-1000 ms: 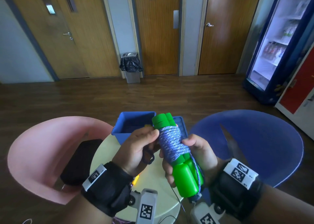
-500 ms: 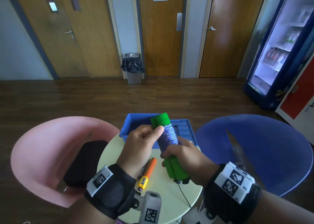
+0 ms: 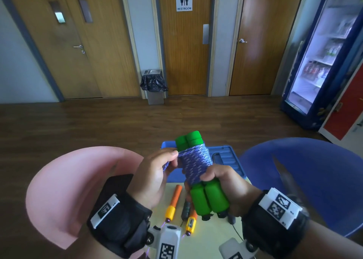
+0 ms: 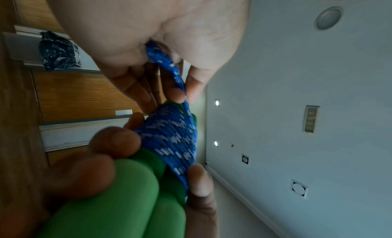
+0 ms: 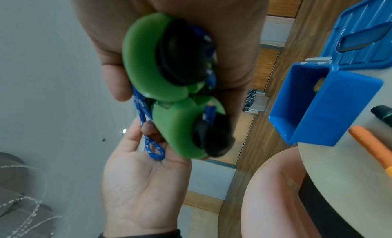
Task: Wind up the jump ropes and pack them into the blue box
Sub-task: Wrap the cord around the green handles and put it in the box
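Observation:
Two green jump-rope handles [image 3: 208, 197] are held side by side, with blue-and-white rope [image 3: 194, 164] wound tightly round their middle. My right hand [image 3: 225, 182] grips the bundle at the lower edge of the winding, above the table. My left hand [image 3: 155, 172] pinches the loose rope end [image 4: 167, 64] beside the top of the winding. In the right wrist view that end forms a small loop [image 5: 155, 149] over the left palm. The blue box [image 5: 331, 110] stands open behind the bundle, its lid [image 3: 225, 158] laid back to the right.
Two orange-and-yellow handles [image 3: 174, 199] and a dark handle [image 3: 185, 207] lie on the small round pale table [image 3: 216, 235]. A pink chair [image 3: 68, 190] holding a black object [image 3: 117, 182] stands left, a blue chair [image 3: 314, 180] right. Wooden floor and doors lie beyond.
The bundle went from tilted toward me to nearly upright over the table. My left hand moved from the winding's side to pinching the rope end near its top.

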A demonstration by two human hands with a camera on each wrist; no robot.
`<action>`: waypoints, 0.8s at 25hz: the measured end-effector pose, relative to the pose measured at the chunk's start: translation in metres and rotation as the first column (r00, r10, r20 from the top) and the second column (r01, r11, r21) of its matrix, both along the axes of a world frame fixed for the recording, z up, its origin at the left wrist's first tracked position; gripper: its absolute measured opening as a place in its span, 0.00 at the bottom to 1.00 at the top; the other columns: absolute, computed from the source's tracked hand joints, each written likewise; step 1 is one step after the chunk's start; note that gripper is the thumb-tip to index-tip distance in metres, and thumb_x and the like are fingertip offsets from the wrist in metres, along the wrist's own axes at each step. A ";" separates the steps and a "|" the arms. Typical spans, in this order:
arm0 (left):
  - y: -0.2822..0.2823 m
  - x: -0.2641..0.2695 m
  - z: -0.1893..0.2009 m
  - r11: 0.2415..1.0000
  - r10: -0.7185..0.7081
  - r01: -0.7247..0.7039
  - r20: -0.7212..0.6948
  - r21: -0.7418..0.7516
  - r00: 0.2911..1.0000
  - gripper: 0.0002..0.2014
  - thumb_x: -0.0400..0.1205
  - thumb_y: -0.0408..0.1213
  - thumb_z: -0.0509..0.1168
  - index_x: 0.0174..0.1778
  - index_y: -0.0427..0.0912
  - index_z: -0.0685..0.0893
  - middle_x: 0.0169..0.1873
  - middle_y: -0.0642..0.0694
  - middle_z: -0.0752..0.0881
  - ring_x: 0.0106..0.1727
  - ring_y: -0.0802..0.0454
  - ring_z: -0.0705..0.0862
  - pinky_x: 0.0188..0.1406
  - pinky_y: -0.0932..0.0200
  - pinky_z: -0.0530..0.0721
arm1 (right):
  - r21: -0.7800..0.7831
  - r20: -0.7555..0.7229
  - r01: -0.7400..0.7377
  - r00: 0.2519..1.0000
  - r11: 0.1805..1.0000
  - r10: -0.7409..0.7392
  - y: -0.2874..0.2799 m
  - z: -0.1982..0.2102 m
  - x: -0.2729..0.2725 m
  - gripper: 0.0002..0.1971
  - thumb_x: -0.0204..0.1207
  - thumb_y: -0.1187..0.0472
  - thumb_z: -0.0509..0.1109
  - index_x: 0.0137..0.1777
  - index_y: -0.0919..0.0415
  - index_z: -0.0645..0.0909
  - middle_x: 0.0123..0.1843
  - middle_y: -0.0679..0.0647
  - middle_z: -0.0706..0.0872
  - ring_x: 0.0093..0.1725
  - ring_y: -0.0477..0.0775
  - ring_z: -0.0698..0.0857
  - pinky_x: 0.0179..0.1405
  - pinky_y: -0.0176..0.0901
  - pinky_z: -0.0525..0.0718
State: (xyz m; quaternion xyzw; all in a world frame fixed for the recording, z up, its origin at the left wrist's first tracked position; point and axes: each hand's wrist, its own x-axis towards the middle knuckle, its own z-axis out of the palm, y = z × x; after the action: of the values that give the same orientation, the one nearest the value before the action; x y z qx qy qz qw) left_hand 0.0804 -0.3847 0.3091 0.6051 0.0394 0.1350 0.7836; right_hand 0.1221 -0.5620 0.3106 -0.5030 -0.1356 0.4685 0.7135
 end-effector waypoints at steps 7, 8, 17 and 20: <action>0.049 -0.011 -0.001 0.989 -0.095 0.102 0.073 -0.105 0.993 0.13 0.68 0.39 0.72 0.26 0.36 0.76 0.38 0.33 0.71 0.41 0.38 0.69 0.48 0.44 0.67 | 0.151 -0.086 -0.048 0.994 0.987 0.061 0.041 -0.001 -0.011 0.25 0.62 0.58 0.65 0.60 0.66 0.81 0.47 0.66 0.81 0.44 0.66 0.84 0.49 0.58 0.82; 0.055 -0.013 -0.002 0.985 -0.109 0.118 0.083 -0.122 0.991 0.13 0.68 0.39 0.71 0.27 0.36 0.76 0.37 0.33 0.70 0.40 0.39 0.70 0.46 0.46 0.68 | 0.157 -0.090 -0.058 0.993 0.986 0.072 0.047 0.000 -0.014 0.25 0.62 0.58 0.64 0.60 0.66 0.80 0.46 0.66 0.81 0.44 0.65 0.84 0.49 0.57 0.82; 0.079 -0.029 0.012 0.961 -0.263 0.274 0.190 -0.034 0.946 0.11 0.77 0.39 0.66 0.31 0.40 0.77 0.29 0.38 0.74 0.30 0.44 0.73 0.31 0.51 0.73 | 0.199 -0.041 -0.132 0.989 0.971 0.143 0.079 0.004 -0.025 0.29 0.66 0.54 0.64 0.66 0.67 0.74 0.50 0.66 0.85 0.49 0.67 0.87 0.52 0.55 0.85; 0.083 -0.028 0.006 0.982 -0.159 0.170 0.118 -0.084 0.980 0.15 0.71 0.41 0.70 0.26 0.42 0.71 0.29 0.38 0.68 0.31 0.41 0.67 0.28 0.54 0.69 | 0.055 0.008 -0.098 0.995 0.994 0.098 0.086 0.006 -0.023 0.27 0.67 0.53 0.69 0.64 0.68 0.80 0.55 0.69 0.86 0.54 0.69 0.87 0.53 0.58 0.86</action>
State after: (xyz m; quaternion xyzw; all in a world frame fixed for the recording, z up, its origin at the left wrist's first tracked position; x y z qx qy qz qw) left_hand 0.0522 -0.3021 0.3155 0.5605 -0.0482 0.1011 0.8206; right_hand 0.0987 -0.4758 0.3167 -0.4772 -0.1750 0.4976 0.7029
